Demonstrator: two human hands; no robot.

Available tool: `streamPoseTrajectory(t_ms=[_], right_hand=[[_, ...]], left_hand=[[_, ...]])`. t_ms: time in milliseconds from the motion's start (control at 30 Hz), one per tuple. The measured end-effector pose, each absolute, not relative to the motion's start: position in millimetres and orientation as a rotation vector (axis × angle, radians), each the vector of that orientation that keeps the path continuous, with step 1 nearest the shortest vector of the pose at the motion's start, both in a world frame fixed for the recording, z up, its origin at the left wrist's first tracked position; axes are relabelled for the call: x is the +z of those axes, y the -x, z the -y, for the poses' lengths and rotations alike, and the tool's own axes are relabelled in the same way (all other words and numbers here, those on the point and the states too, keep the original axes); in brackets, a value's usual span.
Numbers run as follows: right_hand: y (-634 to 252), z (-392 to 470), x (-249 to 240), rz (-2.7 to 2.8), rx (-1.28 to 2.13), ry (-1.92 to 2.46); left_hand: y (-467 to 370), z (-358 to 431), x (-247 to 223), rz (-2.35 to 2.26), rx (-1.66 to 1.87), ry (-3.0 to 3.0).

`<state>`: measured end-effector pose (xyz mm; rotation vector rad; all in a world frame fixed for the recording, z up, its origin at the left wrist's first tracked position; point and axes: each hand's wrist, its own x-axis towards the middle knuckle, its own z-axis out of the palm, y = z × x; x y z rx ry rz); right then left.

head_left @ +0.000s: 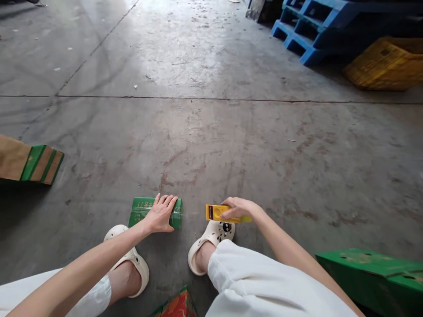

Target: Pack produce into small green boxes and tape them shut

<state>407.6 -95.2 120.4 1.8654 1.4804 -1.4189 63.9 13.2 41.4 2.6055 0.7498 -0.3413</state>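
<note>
A small green carton with a strip of clear tape across it lies at the lower centre-left. My left hand rests on its top with the fingers spread over the right part of the carton. To the right, my right hand is closed around a yellow tool that has a dark patch at its left end. The tool is held just above the toe of the right white clog, apart from the carton. The carton's underside is hidden.
Blue pallets and a yellow crate stand at the upper right. A brown and green box is at the left edge, a green box at the lower right, and a red and green box between my feet.
</note>
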Motion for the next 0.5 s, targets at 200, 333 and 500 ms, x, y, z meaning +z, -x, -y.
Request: streamPoseTrajectory(t_ms=[200, 333, 500], right_hand=[[-373.3, 78.9, 102.2, -1.411, -1.319, -1.893], [-363.4, 69.6, 104.7, -1.358, -1.246, -1.891], [-365.1, 69.9, 114.1, -1.329, -1.189, -1.89]], left_hand=[[-58.6, -13.1, 39.2, -0.688, -0.343, -2.656], [-48.6, -2.0, 33.4, -0.541, -0.303, -2.78], [-43.1, 8.4, 25.5, -0.507, -0.302, -2.82]])
